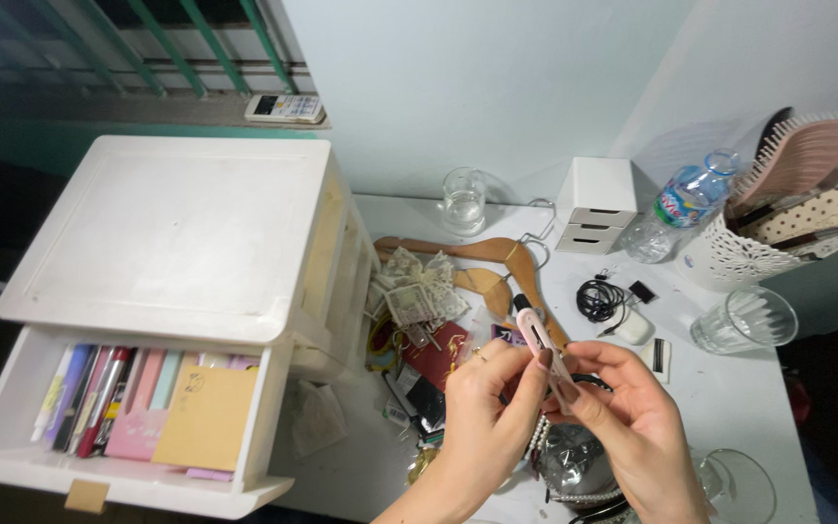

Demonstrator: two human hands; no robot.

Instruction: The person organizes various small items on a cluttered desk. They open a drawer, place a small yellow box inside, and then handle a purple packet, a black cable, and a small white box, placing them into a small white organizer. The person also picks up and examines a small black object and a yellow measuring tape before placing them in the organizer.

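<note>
Both my hands meet above the near edge of the white counter (pixel 729 408), my left hand (pixel 485 412) and my right hand (pixel 632 417) each with a closed fingertip grip on a slim pale pink hair clip (pixel 538 343), which points up and away from me. Under my hands lies a clutter of small things, with a brown wooden clothes hanger (pixel 497 254) beyond it. At the counter's left edge stands a white plastic drawer unit (pixel 167 233), its bottom drawer pulled open.
</note>
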